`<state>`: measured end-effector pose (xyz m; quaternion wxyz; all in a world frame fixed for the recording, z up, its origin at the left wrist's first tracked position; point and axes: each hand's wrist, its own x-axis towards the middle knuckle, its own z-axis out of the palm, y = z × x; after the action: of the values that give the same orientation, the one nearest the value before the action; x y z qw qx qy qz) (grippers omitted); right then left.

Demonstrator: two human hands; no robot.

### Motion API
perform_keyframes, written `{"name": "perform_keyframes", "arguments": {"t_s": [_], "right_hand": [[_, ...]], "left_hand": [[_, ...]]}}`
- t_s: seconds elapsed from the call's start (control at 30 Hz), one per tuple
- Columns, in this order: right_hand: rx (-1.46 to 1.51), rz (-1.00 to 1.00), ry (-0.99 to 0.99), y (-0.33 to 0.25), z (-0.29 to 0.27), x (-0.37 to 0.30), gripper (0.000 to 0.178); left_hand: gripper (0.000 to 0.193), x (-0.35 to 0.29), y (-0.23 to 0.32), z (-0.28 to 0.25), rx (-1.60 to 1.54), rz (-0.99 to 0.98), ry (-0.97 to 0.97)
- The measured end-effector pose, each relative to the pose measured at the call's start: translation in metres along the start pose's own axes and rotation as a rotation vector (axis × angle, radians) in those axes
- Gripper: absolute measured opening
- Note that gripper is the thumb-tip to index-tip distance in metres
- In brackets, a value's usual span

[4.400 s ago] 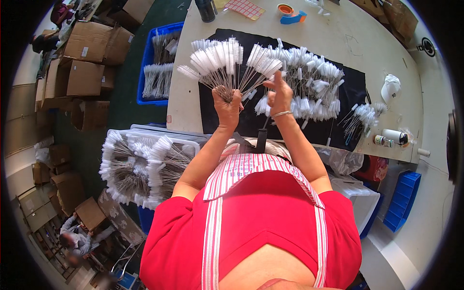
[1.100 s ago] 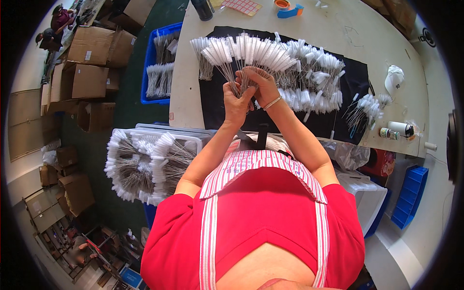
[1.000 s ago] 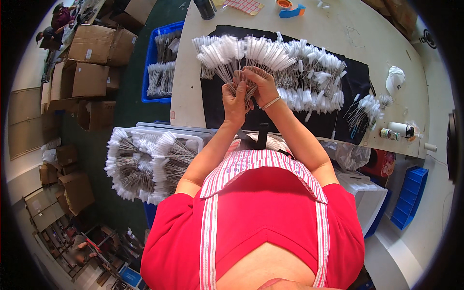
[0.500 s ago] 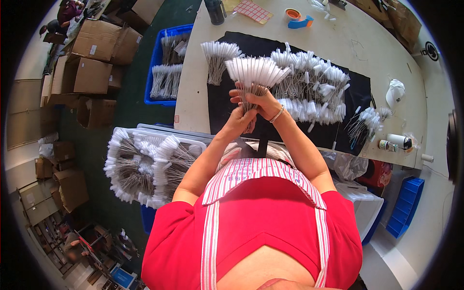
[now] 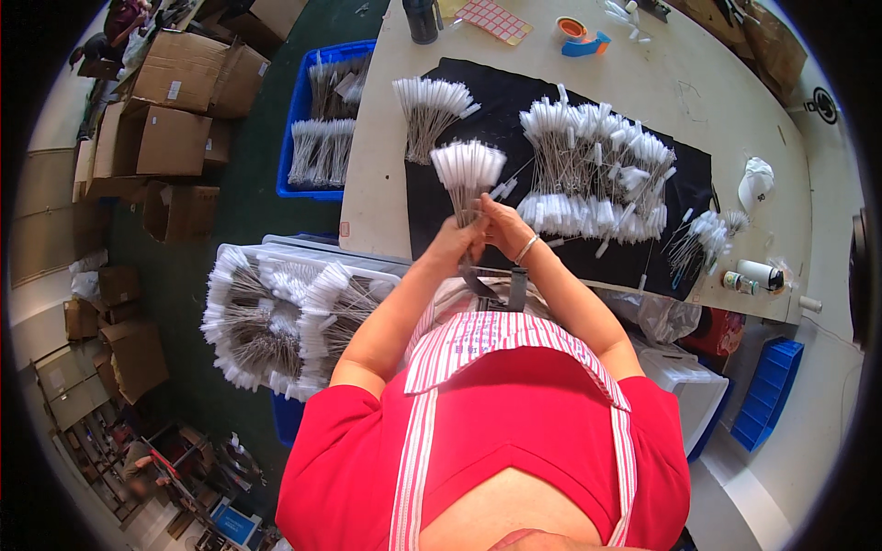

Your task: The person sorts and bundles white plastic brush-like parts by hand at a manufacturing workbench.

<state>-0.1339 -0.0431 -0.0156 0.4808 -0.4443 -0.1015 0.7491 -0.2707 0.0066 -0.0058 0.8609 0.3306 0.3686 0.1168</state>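
Over the black cloth (image 5: 427, 195), the left hand (image 5: 457, 241) clamps the brush bunch (image 5: 469, 171) by its stems (image 5: 465, 208), bristles (image 5: 470, 158) toward twelve o'clock, likely to avoid crushing; whether the right hand (image 5: 505, 226) grips is unclear.

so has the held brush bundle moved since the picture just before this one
Yes: against the black cloth, the held brush bundle has shifted down the picture and slightly left.

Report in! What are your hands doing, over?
Left hand closed around brush bundle. Right hand at its wire stems. Brush pile to the right, on black cloth.
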Motion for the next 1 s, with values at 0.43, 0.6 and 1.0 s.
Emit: {"name": "perform_keyframes", "arguments": {"t_s": [0.43,0.6,1.0], "right_hand": [[0.089,0.148,0.484,0.054,-0.036,-0.017,0.049],[-0.086,0.132,0.490,0.033,-0.024,-0.006,0.043],[0.066,-0.197,0.590,-0.039,-0.031,0.214,0.043]], "left_hand": [[0.062,0.164,0.080,-0.108,1.067,0.349,1.028],[0.077,0.181,0.080,-0.109,1.225,0.303,1.008],[0.104,0.190,0.099,-0.129,0.817,0.331,0.761]]}}
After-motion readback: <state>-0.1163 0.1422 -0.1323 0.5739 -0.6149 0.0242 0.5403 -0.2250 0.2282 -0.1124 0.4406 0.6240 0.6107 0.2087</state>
